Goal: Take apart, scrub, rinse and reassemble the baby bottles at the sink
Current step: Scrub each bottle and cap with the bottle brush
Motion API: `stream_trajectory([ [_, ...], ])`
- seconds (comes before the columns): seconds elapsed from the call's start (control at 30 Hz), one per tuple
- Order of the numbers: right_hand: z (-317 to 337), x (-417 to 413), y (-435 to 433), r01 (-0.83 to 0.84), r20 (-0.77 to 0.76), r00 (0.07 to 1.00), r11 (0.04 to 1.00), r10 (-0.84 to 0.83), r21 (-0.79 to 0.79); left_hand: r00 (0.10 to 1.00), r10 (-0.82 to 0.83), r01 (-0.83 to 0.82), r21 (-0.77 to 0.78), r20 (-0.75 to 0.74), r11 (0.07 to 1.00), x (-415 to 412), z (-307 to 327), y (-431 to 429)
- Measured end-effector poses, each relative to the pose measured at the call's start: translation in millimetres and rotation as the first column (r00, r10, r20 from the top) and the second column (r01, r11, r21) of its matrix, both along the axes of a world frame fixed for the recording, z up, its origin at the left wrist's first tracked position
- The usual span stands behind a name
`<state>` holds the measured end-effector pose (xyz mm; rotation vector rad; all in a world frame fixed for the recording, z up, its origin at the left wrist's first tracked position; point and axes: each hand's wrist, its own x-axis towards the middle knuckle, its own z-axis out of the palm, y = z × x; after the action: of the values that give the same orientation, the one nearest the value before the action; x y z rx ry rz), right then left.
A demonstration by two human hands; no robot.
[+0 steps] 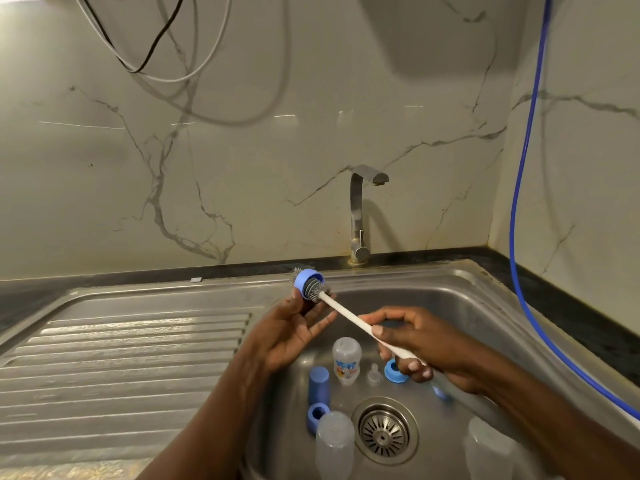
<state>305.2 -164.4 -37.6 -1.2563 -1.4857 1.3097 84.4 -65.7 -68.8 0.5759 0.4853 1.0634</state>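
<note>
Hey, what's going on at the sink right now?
A person is scrubbing a blue screw ring, held in the left hand, with a bottle brush whose white handle the right hand grips. The bristles are pushed through the ring. This happens over the sink. Other taken-apart pieces lie in the basin: a printed bottle, a clear bottle, a blue cap, a clear teat and a second blue ring. No water runs from the tap.

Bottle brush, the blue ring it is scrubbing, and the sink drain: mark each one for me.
bottle brush [346, 312]: head view, on the white handle, mid-length.
blue ring [301, 278]: head view, on its outer wall.
sink drain [382, 434]: head view, on the strainer's centre.
</note>
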Motion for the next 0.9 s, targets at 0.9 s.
stream_trajectory([
  [0.9,-12.5,-16.2,-3.5,0.063,0.623,0.639,0.838,-0.451,0.542,0.904,0.118,-0.094,0.077,-0.411,0.993,8.1,-8.0,10.6],
])
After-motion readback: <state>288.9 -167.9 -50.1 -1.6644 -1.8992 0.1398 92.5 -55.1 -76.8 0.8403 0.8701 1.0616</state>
